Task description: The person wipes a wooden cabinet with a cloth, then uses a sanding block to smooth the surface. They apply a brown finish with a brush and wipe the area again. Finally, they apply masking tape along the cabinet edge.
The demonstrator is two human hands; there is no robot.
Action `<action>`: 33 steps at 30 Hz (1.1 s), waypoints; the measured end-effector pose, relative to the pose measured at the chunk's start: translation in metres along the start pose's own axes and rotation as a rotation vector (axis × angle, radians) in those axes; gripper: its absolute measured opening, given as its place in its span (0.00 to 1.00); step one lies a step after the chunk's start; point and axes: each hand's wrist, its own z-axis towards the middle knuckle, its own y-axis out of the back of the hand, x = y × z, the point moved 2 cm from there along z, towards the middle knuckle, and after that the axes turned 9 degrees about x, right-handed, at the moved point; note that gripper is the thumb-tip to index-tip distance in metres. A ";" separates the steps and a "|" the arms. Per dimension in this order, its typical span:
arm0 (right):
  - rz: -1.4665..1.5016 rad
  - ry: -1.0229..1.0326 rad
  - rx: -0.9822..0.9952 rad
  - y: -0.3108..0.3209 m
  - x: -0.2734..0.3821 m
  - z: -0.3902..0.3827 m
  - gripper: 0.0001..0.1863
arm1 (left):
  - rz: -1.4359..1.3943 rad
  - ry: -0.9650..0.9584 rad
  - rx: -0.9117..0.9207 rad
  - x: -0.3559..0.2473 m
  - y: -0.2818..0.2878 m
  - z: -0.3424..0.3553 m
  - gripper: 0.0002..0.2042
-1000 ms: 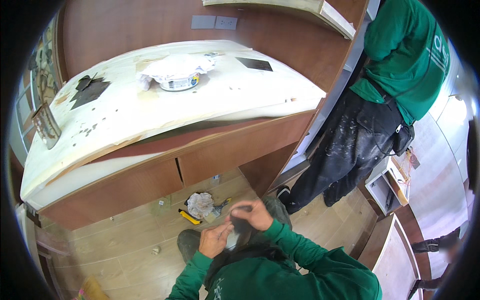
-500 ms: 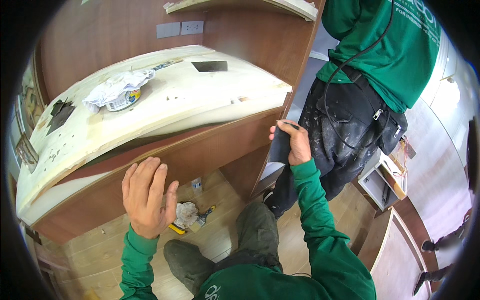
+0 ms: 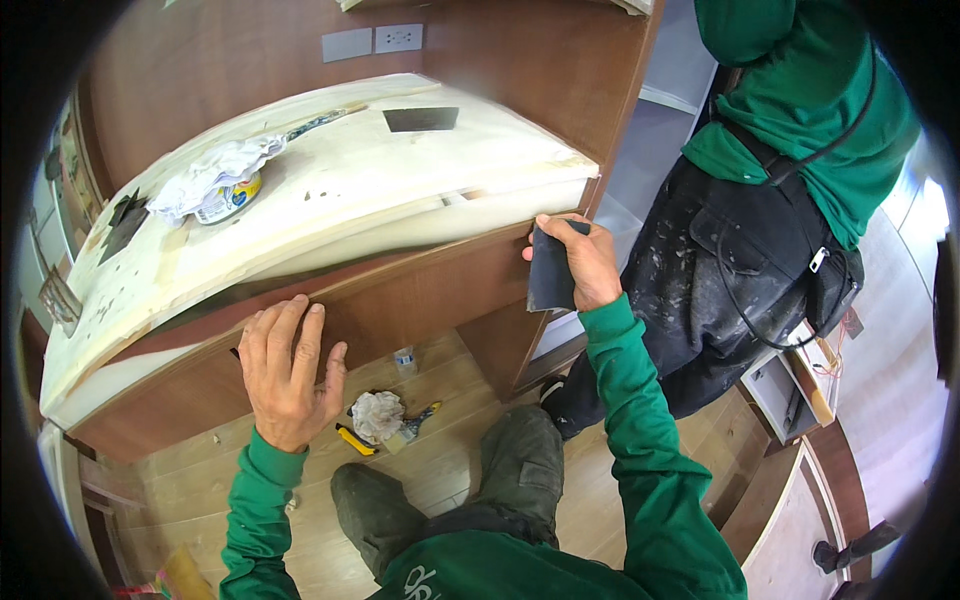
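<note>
In my right hand (image 3: 595, 265) is a folded piece of dark grey sandpaper (image 3: 549, 272), pinched between thumb and fingers. It hangs by the right end of a brown wood-grain front panel (image 3: 430, 278). My left hand (image 3: 285, 378) lies with its fingers stretched over the panel's top edge, farther left, and grips nothing. Behind the panel runs a curved, cream-coloured countertop (image 3: 340, 180), with a dark gap between the two along part of their length.
On the countertop stand a can (image 3: 230, 202) under a white rag (image 3: 215, 172) and a paintbrush (image 3: 318, 122). The floor holds a crumpled rag (image 3: 378, 415), a yellow-handled tool (image 3: 356, 440), another brush (image 3: 420, 420) and a small bottle (image 3: 405, 361). A co-worker (image 3: 770, 250) stands close on the right.
My right hand has turned the sandpaper so its flat face shows, and sits slightly lower on the panel. My left hand stays on the edge. The co-worker has shifted right, and the view has moved.
</note>
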 end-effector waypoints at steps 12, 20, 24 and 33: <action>-0.060 0.070 -0.033 -0.042 -0.002 -0.013 0.12 | -0.027 0.002 -0.054 0.005 -0.007 -0.006 0.26; -0.043 0.145 -0.022 -0.056 -0.010 -0.017 0.09 | -0.051 -0.004 -0.074 0.007 -0.009 -0.007 0.26; -0.067 0.135 -0.054 -0.053 -0.007 -0.016 0.10 | -0.043 -0.001 -0.079 0.009 -0.008 -0.009 0.25; -0.016 0.122 0.027 -0.090 -0.012 -0.039 0.11 | -0.021 0.021 -0.084 0.010 -0.001 -0.007 0.25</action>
